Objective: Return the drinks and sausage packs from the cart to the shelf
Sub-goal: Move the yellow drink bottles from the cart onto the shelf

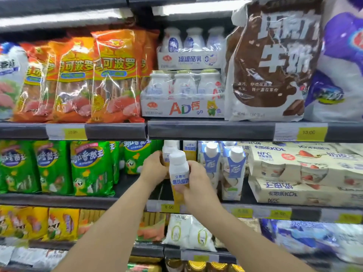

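Observation:
My right hand (pixel 198 180) holds a white-capped yellow drink bottle (pixel 179 173) upright at the front of the middle shelf (pixel 255 208). My left hand (pixel 155 167) grips a second bottle of the same kind (pixel 167 154) just behind and to the left. One more such bottle (pixel 189 150) stands further back on the shelf. Orange sausage packs (pixel 115 75) fill the upper shelf on the left, and green sausage packs (pixel 90 169) stand on the middle shelf to the left of my hands. The cart is out of view.
Blue-and-white carton drinks (pixel 232 169) stand right of my right hand, with stacked beige drink cases (pixel 302 173) beyond. Above sit multipacks of white bottles (pixel 184 93) and a big brown milk bag (pixel 271 61). Yellow packs (pixel 62 224) and white bags (pixel 188 232) fill the lower shelf.

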